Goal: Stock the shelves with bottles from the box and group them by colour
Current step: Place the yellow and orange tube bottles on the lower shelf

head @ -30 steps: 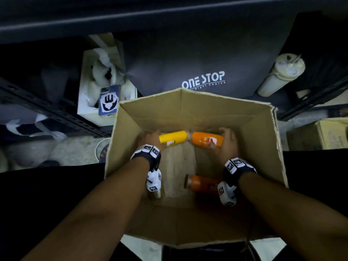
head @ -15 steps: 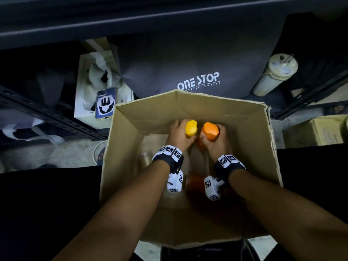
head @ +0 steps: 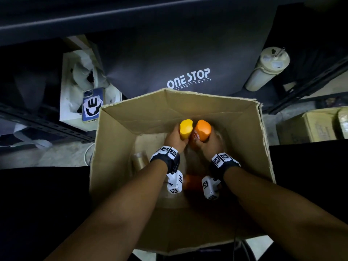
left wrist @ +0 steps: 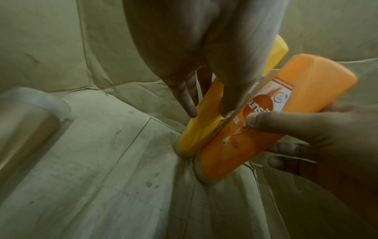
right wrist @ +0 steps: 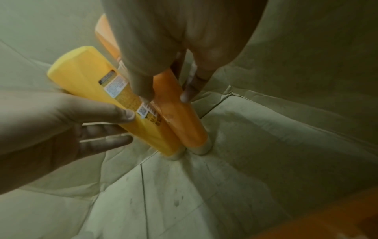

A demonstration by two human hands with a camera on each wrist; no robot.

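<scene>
Both hands reach into an open cardboard box (head: 116, 147). My left hand (head: 175, 139) grips a yellow bottle (head: 185, 129) upright, bottom end up. My right hand (head: 209, 144) grips an orange bottle (head: 202, 129) right beside it, the two bottles touching. In the left wrist view the yellow bottle (left wrist: 201, 129) and orange bottle (left wrist: 266, 113) point cap-down near the box floor. The right wrist view shows the yellow bottle (right wrist: 114, 97) and orange bottle (right wrist: 180, 119) side by side. Another orange bottle (head: 192, 182) lies on the box floor between my wrists. A pale gold bottle (head: 139, 162) lies at the box's left.
A dark bag printed ONE STOP (head: 188, 78) stands behind the box. A white box with a phone (head: 92, 104) sits at left on dark metal shelving (head: 47, 125). A cream cylinder (head: 267, 68) leans at right. Cardboard cartons (head: 310, 127) sit at far right.
Both bottles lay flat end to end a second ago. My hands have turned them upright and lifted them side by side; the hands moved closer together.
</scene>
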